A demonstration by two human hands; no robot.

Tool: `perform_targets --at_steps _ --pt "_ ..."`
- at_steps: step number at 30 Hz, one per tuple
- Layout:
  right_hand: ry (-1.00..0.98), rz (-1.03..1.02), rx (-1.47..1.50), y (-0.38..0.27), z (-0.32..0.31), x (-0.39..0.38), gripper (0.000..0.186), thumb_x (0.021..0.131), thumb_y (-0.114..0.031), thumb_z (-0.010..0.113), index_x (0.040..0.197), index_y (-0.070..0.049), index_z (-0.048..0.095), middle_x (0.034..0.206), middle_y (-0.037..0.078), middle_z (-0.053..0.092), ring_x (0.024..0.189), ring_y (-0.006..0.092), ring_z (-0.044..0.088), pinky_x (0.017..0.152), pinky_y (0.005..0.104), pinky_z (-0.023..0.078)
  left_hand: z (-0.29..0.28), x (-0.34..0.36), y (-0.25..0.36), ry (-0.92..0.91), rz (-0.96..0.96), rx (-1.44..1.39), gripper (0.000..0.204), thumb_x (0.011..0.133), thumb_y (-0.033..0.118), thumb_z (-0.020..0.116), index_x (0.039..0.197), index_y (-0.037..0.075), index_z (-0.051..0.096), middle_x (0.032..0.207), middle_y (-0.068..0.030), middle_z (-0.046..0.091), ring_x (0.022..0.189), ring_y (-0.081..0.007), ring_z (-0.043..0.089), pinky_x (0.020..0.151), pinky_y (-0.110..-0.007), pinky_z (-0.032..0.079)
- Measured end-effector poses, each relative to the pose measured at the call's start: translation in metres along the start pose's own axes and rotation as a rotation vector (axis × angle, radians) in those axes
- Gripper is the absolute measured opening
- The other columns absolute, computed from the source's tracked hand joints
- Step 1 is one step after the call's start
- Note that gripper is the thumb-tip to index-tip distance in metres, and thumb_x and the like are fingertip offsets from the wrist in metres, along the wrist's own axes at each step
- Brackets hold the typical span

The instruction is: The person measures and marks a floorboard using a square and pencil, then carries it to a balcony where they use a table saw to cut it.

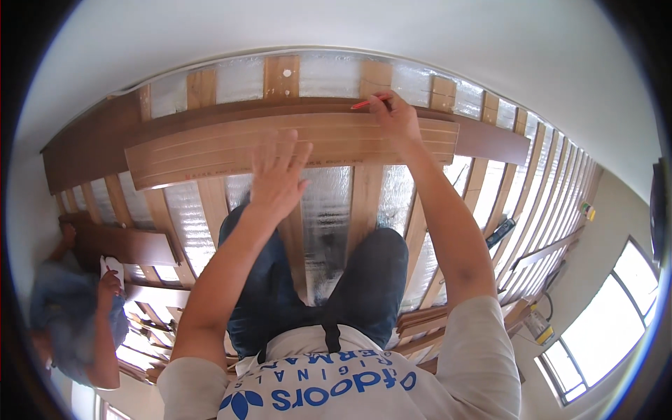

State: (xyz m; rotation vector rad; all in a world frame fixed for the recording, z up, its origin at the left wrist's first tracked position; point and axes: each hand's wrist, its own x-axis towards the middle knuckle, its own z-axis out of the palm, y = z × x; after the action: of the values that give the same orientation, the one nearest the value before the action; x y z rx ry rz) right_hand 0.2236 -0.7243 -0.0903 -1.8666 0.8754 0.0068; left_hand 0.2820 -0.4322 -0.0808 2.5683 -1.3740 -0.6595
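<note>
A light-brown grooved floorboard (210, 150) lies crosswise in front of me, over darker brown boards (91, 147). My left hand (278, 175) is flat over its near edge with the fingers spread, holding nothing. Whether that palm presses on the board or hovers cannot be told. My right hand (397, 119) is closed around a red pencil (360, 106), above the far edge of the light board toward its right end. The pencil points left, close to the dark board behind.
Wooden battens (364, 199) run over silver foil (327, 210). A white wall (336, 24) borders the far side. At left, another person (77, 308) handles a dark board (129, 245). A dark tool (500, 232) lies right, and stacked boards (423, 323) sit behind my right knee.
</note>
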Motion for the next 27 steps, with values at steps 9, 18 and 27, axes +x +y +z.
perform_targets --at_steps 9,18,27 --pt "-0.202 -0.038 -0.212 0.022 -0.048 0.011 0.028 0.102 -0.031 0.061 0.107 -0.008 0.075 0.099 0.020 0.074 0.097 0.0370 0.072 0.085 0.0429 0.056 0.029 0.012 0.021 -0.102 0.028 0.133 0.089 0.083 0.033 0.082 0.160 0.023 0.039 0.171 -0.0153 0.023 0.154 -0.0488 0.021 0.121 -0.066 0.026" --pt "-0.039 0.101 -0.771 0.175 -0.333 0.010 0.031 0.103 -0.030 0.059 0.116 -0.004 0.071 0.112 0.021 0.073 0.106 0.0367 0.069 0.095 0.0452 0.053 0.027 0.020 0.046 -0.176 0.047 0.211 0.093 0.085 0.027 0.081 0.164 0.023 0.031 0.174 -0.0138 0.010 0.157 -0.0468 0.013 0.119 -0.065 0.030" --pt "-0.062 0.108 -2.039 0.019 -0.462 -0.058 0.028 0.100 -0.025 0.057 0.115 -0.008 0.075 0.138 0.015 0.067 0.129 0.0331 0.061 0.105 0.0506 0.050 0.018 0.010 0.030 -0.173 0.036 0.321 0.091 0.088 0.027 0.079 0.165 0.024 0.029 0.174 -0.0125 0.010 0.156 -0.0463 0.017 0.116 -0.066 0.037"
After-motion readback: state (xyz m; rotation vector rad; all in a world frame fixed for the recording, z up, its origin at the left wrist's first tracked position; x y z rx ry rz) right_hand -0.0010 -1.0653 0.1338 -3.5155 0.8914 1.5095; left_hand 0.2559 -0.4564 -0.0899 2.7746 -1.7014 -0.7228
